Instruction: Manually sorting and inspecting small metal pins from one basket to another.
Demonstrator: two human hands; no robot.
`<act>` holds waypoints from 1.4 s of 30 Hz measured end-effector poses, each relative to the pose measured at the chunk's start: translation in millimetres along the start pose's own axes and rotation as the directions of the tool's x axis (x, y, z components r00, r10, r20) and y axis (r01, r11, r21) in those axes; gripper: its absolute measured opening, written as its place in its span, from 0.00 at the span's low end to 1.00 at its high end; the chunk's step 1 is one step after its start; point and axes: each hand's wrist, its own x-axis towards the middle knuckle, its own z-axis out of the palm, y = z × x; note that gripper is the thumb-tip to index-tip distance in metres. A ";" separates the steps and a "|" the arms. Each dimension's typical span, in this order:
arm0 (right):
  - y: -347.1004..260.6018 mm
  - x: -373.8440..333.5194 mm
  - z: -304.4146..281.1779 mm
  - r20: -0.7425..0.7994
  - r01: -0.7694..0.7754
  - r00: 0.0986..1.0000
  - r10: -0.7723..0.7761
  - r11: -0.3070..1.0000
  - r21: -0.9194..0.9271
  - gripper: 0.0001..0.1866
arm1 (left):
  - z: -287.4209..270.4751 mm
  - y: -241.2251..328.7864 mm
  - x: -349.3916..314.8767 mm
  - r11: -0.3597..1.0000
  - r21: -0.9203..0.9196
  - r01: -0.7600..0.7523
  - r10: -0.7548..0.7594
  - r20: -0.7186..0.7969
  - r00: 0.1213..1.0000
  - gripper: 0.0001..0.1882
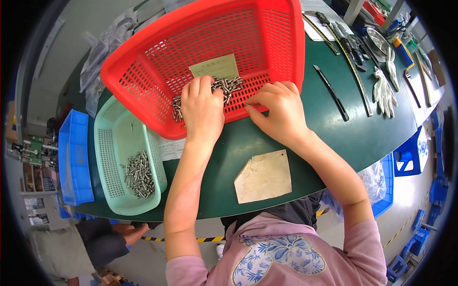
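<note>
A large red perforated basket [281, 43] stands tilted on the table, its far wall high. Inside lie a heap of small metal pins [231, 86] and a yellowish paper card [215, 66]. My left hand [202, 112] reaches over the near rim, fingers curled together down at the heap; its fingertips are hidden. At the basket's near right side, my right hand [281, 112] pinches a tiny metal pin between thumb and forefinger. To the left, a pale green basket [155, 164] holds more metal pins [140, 175], with a single one lying apart from the pile.
On the green table [210, 190] lie a worn beige card [264, 176], a black-handled knife [331, 93], a tape measure strip [355, 71] and white gloves [383, 93]. A blue bin [75, 157] stands at the left edge. Another person [71, 252] is at lower left.
</note>
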 end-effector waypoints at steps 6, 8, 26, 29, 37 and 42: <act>2.5 -12.0 -4.3 0.009 -0.057 0.998 0.056 0.994 0.098 0.02 | 1.9 -5.1 -2.6 0.999 0.015 0.040 -0.041 0.049 0.998 0.11; 3.0 -12.2 -6.2 -0.001 -0.060 0.998 0.060 0.993 0.106 0.02 | -4.1 -5.8 -4.4 0.998 -0.024 0.055 -0.053 0.080 0.995 0.11; -9.1 -9.2 -3.2 0.038 -0.211 0.977 0.208 0.943 0.257 0.06 | -3.6 -9.2 -7.7 0.933 -0.317 0.168 -0.187 -0.032 0.982 0.07; 4.3 -13.9 -6.8 -0.022 -0.267 0.959 0.282 0.927 0.265 0.10 | 1.4 14.8 -2.1 0.867 -0.499 -0.012 -0.081 -0.164 0.983 0.07; -7.7 -11.3 8.8 0.292 -0.359 0.932 0.214 0.447 0.819 0.12 | -17.6 24.4 -35.9 0.814 -0.580 -0.019 -0.076 -0.139 0.987 0.05; -10.6 -13.6 9.5 0.333 -0.378 0.922 0.200 0.263 0.888 0.11 | -17.0 30.7 -35.0 0.857 -0.507 -0.094 -0.050 -0.264 0.963 0.07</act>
